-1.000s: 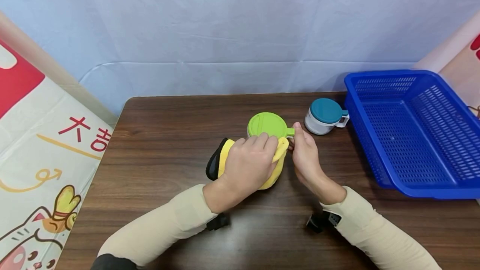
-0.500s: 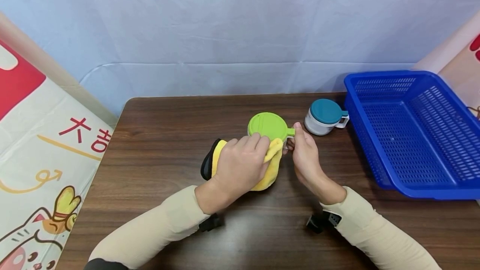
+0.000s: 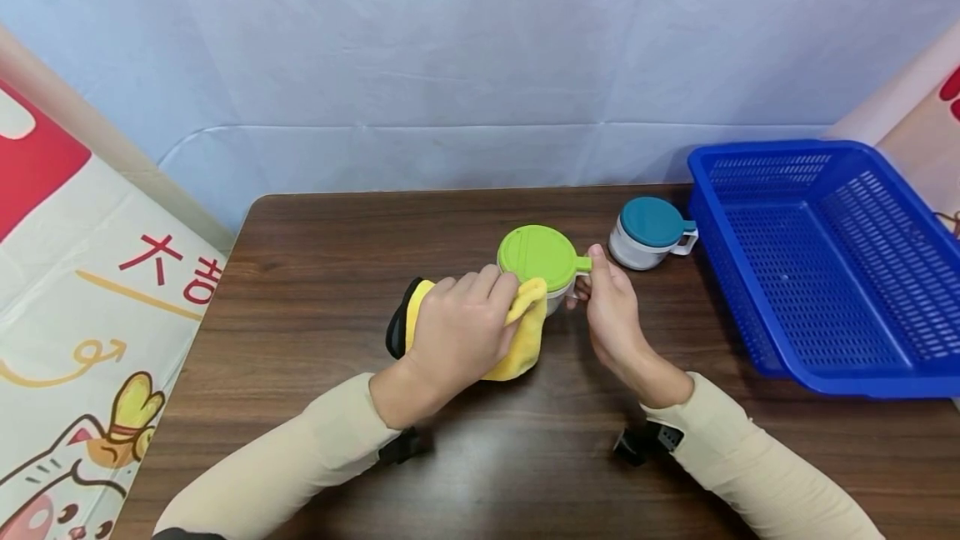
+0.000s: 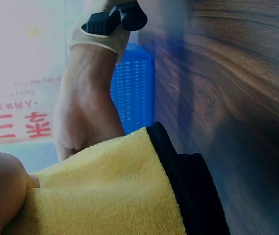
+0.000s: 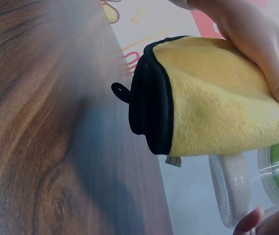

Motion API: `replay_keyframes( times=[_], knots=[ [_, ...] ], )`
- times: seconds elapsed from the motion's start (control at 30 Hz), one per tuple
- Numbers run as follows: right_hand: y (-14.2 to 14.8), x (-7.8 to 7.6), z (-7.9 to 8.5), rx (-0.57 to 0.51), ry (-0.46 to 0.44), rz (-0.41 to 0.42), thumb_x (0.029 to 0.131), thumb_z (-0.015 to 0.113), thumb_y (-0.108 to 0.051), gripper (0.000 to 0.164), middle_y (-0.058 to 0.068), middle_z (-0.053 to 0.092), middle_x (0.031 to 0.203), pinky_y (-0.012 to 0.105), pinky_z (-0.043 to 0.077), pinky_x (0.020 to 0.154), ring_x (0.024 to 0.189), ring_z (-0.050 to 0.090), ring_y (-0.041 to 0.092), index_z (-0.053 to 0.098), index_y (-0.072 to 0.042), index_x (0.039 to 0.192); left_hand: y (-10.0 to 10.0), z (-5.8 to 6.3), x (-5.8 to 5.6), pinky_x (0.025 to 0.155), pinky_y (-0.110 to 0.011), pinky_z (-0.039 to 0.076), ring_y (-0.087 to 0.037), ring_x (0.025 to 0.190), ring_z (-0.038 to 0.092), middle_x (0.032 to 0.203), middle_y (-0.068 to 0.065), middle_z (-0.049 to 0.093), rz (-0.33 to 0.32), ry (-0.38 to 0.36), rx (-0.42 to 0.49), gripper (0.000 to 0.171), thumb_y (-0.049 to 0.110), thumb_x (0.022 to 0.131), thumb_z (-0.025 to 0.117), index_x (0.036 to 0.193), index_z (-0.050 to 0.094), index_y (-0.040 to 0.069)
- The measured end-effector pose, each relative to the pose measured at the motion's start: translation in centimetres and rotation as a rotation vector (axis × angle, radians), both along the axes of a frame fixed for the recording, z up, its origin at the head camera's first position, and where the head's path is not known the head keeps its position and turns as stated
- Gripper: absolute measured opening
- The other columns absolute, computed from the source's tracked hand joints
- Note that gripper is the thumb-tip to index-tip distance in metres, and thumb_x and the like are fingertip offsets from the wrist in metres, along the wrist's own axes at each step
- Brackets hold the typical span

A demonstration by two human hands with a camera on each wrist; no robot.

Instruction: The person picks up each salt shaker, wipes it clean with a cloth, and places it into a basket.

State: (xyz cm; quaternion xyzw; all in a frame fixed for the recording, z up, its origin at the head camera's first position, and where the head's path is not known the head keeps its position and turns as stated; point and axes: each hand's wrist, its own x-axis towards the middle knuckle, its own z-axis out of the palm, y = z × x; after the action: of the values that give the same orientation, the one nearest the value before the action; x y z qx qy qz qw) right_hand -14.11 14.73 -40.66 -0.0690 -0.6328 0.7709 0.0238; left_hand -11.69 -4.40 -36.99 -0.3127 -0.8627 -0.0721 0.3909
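Note:
My left hand (image 3: 463,325) grips a folded yellow cloth (image 5: 213,98) with a black border, its front part against the near left side of a jar (image 3: 558,300). The jar has a lime-green lid (image 3: 537,257) and a side handle; the right wrist view shows clear walls and a white base. My right hand (image 3: 611,307) holds that handle, thumb on top by the lid's tab. In the left wrist view the cloth (image 4: 110,186) hides the jar. Behind my right hand stands a similar jar with a teal lid (image 3: 652,222).
A blue perforated basket (image 3: 806,273) sits at the right end of the brown wooden table (image 3: 330,273). A pale blue sheet (image 3: 480,65) hangs behind the table. A printed cloth with a cartoon cat (image 3: 82,473) hangs at the left.
My left hand and the cloth have slid left along the jar, uncovering more of its near right side. My right hand has hardly moved on the handle.

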Motion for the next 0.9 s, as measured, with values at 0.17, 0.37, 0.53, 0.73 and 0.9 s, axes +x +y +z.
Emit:
replay_keyframes(
  times=[0.17,0.37,0.53,0.73,0.9],
  knots=[
    [0.0,0.0,0.1,0.002,-0.017,0.001,0.113,0.030,-0.031,0.044,-0.002,0.035,0.065,0.025,0.040,0.061,0.064,0.033,0.016,0.041,-0.012,0.075,-0.3,0.0,0.0,0.043,-0.025,0.028,-0.014,0.047,0.040,0.068,-0.001,0.047,0.001,-0.008,0.004,0.023,0.023,0.099,0.057,0.080,0.058,0.010],
    [0.0,0.0,0.1,0.002,-0.015,-0.003,0.113,0.030,-0.030,0.043,-0.002,0.035,0.065,0.025,0.040,0.061,0.063,0.034,0.016,0.041,-0.011,0.076,-0.5,-0.1,0.0,0.043,-0.025,0.028,-0.014,0.046,0.041,0.069,-0.001,0.046,0.001,-0.007,0.003,0.021,0.022,0.098,0.061,0.082,0.060,0.009],
    [0.0,0.1,0.0,0.015,-0.015,0.005,0.113,0.030,-0.029,0.043,-0.002,0.035,0.065,0.025,0.040,0.061,0.063,0.034,0.016,0.041,-0.011,0.076,-0.9,-0.2,0.1,0.043,-0.025,0.027,-0.015,0.046,0.041,0.068,-0.001,0.046,0.014,-0.025,0.008,0.021,0.021,0.100,0.059,0.083,0.061,0.009],
    [0.2,-0.1,-0.2,0.019,-0.016,0.015,0.113,0.029,-0.030,0.044,-0.002,0.034,0.065,0.025,0.040,0.060,0.063,0.034,0.016,0.040,-0.011,0.076,-1.5,-0.2,-0.2,0.043,-0.026,0.027,-0.016,0.046,0.041,0.068,-0.002,0.048,0.030,-0.028,0.013,0.019,0.019,0.099,0.061,0.083,0.061,0.009],
    [0.4,-0.1,-0.1,0.014,-0.010,0.030,0.113,0.029,-0.030,0.043,-0.001,0.034,0.066,0.025,0.040,0.061,0.064,0.034,0.017,0.039,-0.011,0.075,-1.9,-0.2,-0.5,0.043,-0.028,0.030,-0.018,0.048,0.045,0.071,-0.003,0.051,0.032,-0.056,0.021,0.023,0.025,0.101,0.063,0.086,0.060,0.008]
  ],
)
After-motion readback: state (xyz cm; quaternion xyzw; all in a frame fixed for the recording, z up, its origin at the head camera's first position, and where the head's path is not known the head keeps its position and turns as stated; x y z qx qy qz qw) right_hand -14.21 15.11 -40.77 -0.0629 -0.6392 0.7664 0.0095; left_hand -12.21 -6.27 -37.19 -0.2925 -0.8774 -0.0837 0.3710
